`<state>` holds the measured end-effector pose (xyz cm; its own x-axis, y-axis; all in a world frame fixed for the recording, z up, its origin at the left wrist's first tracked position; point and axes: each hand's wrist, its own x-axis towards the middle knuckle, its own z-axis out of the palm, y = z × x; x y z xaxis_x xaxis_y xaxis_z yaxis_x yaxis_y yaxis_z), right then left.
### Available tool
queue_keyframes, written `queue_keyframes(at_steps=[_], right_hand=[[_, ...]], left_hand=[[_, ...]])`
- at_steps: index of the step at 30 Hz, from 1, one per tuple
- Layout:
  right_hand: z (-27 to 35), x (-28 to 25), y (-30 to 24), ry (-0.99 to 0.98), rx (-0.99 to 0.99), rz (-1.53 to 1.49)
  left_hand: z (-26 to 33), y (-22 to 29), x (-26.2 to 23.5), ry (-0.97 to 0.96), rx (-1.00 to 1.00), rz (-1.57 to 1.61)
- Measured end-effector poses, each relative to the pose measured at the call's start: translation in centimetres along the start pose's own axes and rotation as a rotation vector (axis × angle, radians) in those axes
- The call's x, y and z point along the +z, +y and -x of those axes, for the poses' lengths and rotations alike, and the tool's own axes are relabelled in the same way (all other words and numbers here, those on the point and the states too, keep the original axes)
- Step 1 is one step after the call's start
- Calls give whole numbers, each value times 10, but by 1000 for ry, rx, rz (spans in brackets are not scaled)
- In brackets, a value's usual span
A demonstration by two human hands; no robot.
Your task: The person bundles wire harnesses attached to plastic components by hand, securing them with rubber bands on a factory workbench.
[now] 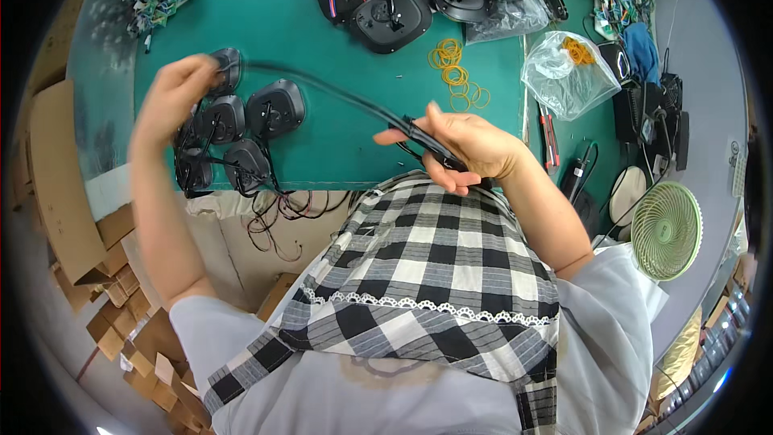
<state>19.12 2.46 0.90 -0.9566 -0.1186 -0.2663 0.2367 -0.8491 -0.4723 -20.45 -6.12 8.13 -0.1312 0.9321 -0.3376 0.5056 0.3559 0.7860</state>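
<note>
Checked apron [435,274], hands apart, right hand [463,145] and left hand [173,93] clamped on black cable [338,95]

Single head-worn fisheye view, looking steeply down from above the chest onto a green table [322,16] toward 12 o'clock. Close range: checked apron [435,266] filling 6 o'clock, forearms rising from the lower edge. Straight edges bending near the rim; small green fan [666,230] at 4 o'clock, cardboard boxes [113,274] at 8 o'clock.
</note>
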Motion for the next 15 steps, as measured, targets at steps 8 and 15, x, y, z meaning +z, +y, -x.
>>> queue_keyframes(at_steps=[8, 15], right_hand=[[-54, 30, -12, 876, -919, 291], [-14, 14, 1, 38, 41, 315]], left_hand=[[35, 45, 199, -412, 135, -489], [3, 66, 28, -660, -106, -64]])
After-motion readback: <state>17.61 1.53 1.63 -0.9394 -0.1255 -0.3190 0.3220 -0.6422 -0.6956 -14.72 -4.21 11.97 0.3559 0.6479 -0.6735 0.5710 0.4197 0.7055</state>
